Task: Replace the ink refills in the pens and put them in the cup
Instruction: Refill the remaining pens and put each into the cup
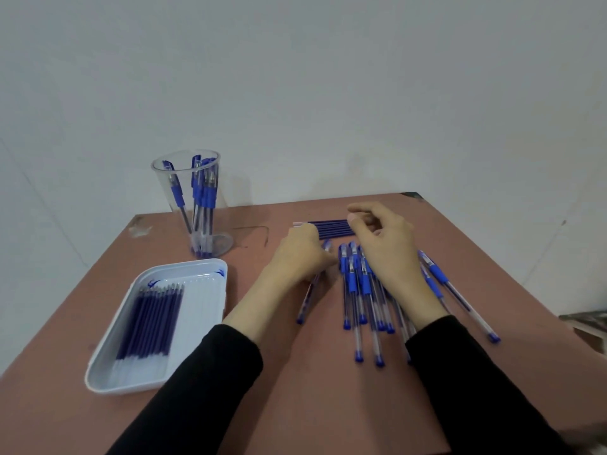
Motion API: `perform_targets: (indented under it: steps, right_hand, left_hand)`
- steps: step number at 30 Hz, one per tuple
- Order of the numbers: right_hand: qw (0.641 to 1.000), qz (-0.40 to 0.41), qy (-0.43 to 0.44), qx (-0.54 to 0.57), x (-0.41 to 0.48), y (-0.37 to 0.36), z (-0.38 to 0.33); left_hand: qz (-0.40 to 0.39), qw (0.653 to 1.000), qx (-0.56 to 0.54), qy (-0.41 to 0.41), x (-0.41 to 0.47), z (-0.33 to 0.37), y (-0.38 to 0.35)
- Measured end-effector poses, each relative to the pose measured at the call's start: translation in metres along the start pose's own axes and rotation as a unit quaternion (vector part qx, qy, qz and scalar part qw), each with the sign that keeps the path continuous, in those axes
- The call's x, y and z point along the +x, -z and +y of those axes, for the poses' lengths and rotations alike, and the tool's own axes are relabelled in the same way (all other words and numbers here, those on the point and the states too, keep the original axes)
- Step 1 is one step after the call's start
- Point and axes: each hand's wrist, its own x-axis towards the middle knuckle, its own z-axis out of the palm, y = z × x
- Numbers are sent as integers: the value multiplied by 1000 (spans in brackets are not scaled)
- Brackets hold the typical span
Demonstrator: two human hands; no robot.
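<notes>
A row of dark blue refills [331,228] lies at the far middle of the table. My right hand [384,247] reaches over the pile of blue pens [361,290], and its thumb and forefinger pinch the right end of a refill. My left hand [302,257] sits at the left end of the row, its fingers curled round a pen [307,298] that runs back under the palm. A clear cup [193,205] with several blue pens stands at the far left.
A white tray [203,310] holding several dark blue refills [149,320] lies near left on the reddish-brown table [295,389]. The table's far edge meets a pale wall. Its right edge runs just beyond the pen pile.
</notes>
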Motion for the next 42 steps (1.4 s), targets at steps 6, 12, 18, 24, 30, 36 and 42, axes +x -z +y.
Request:
perform_targets:
  steps: [6,12,18,24,30,36,42]
  right_hand:
    - [991,-94,-19,89,-7,-9,-20]
    - [975,-206,23,81,4,-18,-40]
    - [978,-185,80,-48,13,-23,-25]
    - [972,-152,146,-103,7,-30,-19]
    - [967,-146,161,-134,4,-33,-20]
    - [971,-148,142,-125,3,-27,-21]
    - [971,-145,138,-130,0,-25,-25]
  left_hand:
    - [42,897,-440,-3,-23,-11,36]
    - [97,820,-562,-50,-39,-32,43]
    - [174,854,-487,-62,-31,-52,42]
    - [164,904,-386,-84,-31,-53,44]
    - [161,915,-358,-94,-33,-51,39]
    - [141,912,-369,-108,-33,-52,39]
    - [129,908,-382,-113,-35,-51,40]
